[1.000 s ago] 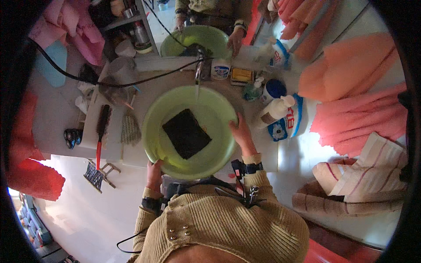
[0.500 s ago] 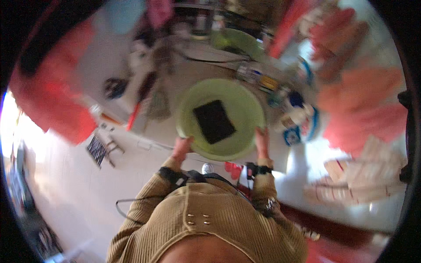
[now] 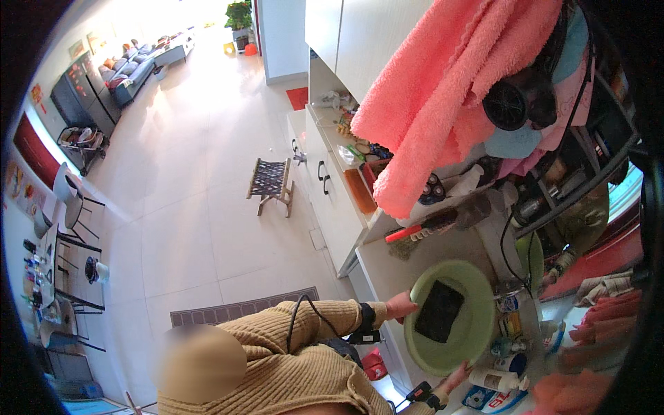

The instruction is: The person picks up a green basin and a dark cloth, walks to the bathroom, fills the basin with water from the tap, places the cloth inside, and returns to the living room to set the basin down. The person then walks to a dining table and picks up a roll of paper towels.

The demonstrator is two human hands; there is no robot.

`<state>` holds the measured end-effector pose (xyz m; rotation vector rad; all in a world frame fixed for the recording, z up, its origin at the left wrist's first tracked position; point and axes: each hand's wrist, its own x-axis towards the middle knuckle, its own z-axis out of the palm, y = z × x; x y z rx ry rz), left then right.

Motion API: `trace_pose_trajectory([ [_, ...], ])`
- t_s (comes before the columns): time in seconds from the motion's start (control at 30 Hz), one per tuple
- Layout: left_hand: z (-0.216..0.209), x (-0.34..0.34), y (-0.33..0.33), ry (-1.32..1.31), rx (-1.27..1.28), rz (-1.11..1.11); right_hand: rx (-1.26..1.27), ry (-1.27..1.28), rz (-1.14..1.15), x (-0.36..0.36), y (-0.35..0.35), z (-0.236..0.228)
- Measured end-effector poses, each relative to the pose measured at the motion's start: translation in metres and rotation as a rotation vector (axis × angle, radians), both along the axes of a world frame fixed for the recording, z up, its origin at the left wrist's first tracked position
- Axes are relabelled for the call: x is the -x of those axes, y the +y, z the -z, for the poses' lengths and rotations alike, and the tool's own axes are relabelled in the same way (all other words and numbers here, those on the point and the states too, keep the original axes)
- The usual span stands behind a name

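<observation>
A light green round plastic basin (image 3: 479, 311) is over the white counter at the lower right. Inside lies a dark, flat, rectangular piece that looks like folded cloth (image 3: 439, 311). My left hand (image 3: 400, 306) is closed on the basin's left rim. At its lower rim, my right hand (image 3: 454, 380) grips the other side. The undersides of both hands are hidden, and I cannot tell whether the basin rests on the counter or is held just above it.
Pink towels (image 3: 443, 83) hang above the counter, beside a black hair dryer (image 3: 515, 104). A red-handled brush (image 3: 408, 233) lies beyond the basin. Bottles, including a white one (image 3: 494, 380), stand close on the right. A woven folding stool (image 3: 270, 180) stands on the floor, left of white drawers (image 3: 332, 187).
My view has swung left, so the basin and both hands now appear at the lower right, with the room's floor on the left. Both hands keep hold of the rim.
</observation>
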<state>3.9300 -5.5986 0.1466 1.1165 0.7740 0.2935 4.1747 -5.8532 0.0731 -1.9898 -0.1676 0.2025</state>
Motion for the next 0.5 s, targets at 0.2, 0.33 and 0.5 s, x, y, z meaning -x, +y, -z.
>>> trace_pose_trajectory([
  [0.2, 0.014, 0.001, 0.0, 0.036, 0.0, -0.014, 0.001, -0.062, 0.051, -0.007, -0.005, 0.017],
  [0.33, 0.013, 0.003, 0.0, 0.008, 0.01, -0.007, 0.386, -0.203, -0.142, 0.001, -0.006, 0.008],
  [0.5, 0.012, 0.006, 0.001, 0.026, -0.007, -0.016, 0.133, -0.054, 0.063, 0.021, 0.011, -0.013],
])
